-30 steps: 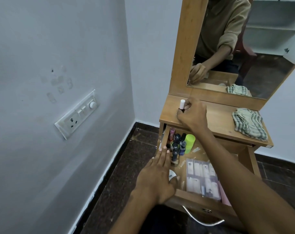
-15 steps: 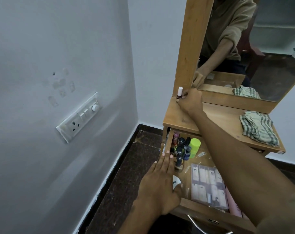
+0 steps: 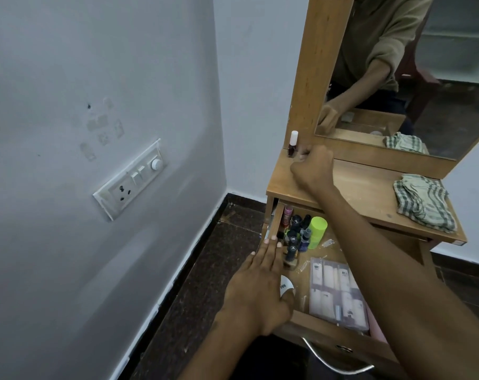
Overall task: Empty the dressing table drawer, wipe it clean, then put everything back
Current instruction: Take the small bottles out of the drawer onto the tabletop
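The dressing table drawer [image 3: 328, 333] stands pulled open. It holds several small dark bottles [image 3: 294, 239], a lime-green cylinder [image 3: 317, 231], a clear pouch of sachets [image 3: 335, 292] and a pink item [image 3: 378, 331] at its right edge. My left hand [image 3: 260, 289] lies flat with straight fingers along the drawer's left wall, its thumb beside a white round lid [image 3: 285, 286]. My right hand [image 3: 312, 167] reaches to the tabletop's back left corner, fingers curled against the lower side of a white-capped nail polish bottle [image 3: 293, 144] that stands upright there.
A checked cloth [image 3: 421, 204] lies crumpled on the right of the wooden tabletop [image 3: 364, 187]. The mirror [image 3: 424, 78] rises behind it. A grey wall with a switch panel [image 3: 130, 179] runs close on the left. A metal handle [image 3: 337, 363] sticks out from the drawer front.
My right hand carried the nail polish bottle from the tabletop's front to its back left corner and set it upright. My left hand stayed on the drawer's left wall.
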